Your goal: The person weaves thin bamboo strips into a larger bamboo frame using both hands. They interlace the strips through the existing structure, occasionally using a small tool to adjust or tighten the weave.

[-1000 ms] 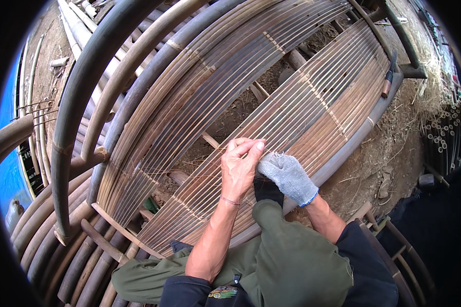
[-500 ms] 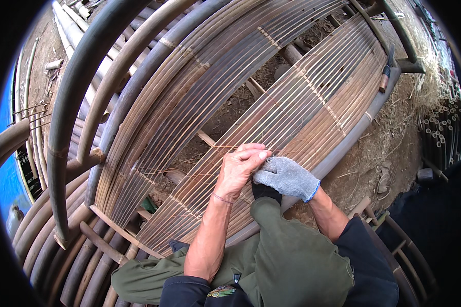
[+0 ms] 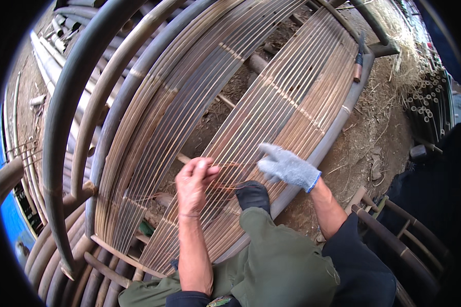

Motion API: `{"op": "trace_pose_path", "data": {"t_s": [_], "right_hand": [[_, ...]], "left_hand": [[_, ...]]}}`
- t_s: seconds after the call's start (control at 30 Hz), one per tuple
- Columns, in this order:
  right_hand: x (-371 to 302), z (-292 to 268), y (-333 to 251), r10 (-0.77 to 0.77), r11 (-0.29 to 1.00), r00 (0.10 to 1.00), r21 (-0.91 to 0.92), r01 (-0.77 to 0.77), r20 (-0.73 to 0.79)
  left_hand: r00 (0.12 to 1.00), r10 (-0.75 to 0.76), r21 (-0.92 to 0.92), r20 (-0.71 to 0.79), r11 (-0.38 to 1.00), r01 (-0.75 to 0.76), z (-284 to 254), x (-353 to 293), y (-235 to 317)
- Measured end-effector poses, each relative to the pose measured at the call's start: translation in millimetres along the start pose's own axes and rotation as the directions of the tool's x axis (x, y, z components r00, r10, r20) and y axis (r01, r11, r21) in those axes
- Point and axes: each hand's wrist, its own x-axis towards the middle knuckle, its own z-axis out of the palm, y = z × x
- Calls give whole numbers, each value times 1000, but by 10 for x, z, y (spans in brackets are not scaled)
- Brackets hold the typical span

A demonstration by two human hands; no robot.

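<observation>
My bare left hand (image 3: pixel 193 181) is closed in a pinch on thin orange-brown strands (image 3: pixel 225 184), wire or fibre, which loop out to its right. In a grey knit glove with a blue cuff, my right hand (image 3: pixel 289 166) hovers to the right of them. Its fingers look stretched out and apart, slightly smeared by motion. Below both hands lies a bamboo slat panel (image 3: pixel 292 110), its long narrow slats crossed by pale bindings. My black-covered foot (image 3: pixel 253 195) rests on the slats between the hands.
A knife with a wooden handle (image 3: pixel 357 70) lies at the panel's far right end. Thick curved bamboo poles (image 3: pixel 59 117) rise at the left. A second slatted section (image 3: pixel 159 112) lies beyond a gap showing soil. Cut bamboo tubes (image 3: pixel 427 97) are stacked at the far right.
My hands were together over the slats; they have drawn apart, the left one moving left with the strands. The view has shifted slightly, and more of my foot shows.
</observation>
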Motion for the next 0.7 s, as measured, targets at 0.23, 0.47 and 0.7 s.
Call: {"op": "trace_pose_path", "data": {"t_s": [0.23,0.47,0.7], "right_hand": [[417,-1507,-93,-492,672,636,-724,-157,-594],[1418,-1998,-770,-668,550,601,-835,3,-438],[1540,-2037,-783,-743,449,606,-883,138,-283]], "left_hand": [[997,-50,211,-51,976,60,-560,-18,270],[998,57,576,-41,817,-23,-213,-89,383],[998,-18,411,61,912,-8,258,-40,481]]}}
